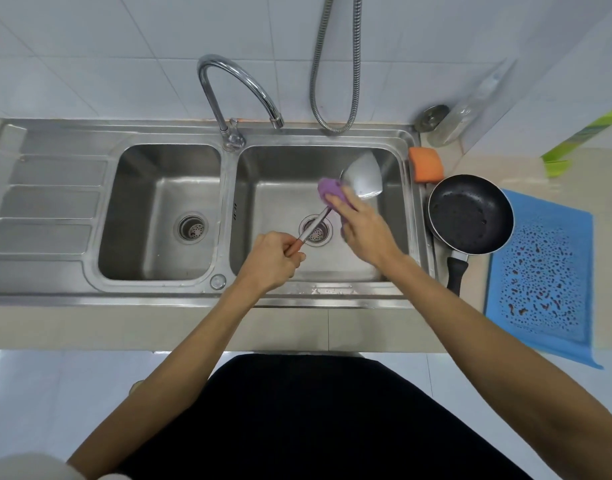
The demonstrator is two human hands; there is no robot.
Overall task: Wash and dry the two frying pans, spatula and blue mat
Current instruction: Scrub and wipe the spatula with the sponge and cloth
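Spatula [363,176] slants blade-first toward far right, left hand [273,265] gripping its handle, right hand [363,226] clutching purple cloth [327,190] against it.

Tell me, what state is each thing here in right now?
spatula: held over the right basin, being wiped.
left hand: grips the spatula's handle.
right hand: holds purple cloth against the spatula.
frying pan: upright, empty, on the counter.
blue mat: flat on the counter, spotted.
tap: no water seen running.
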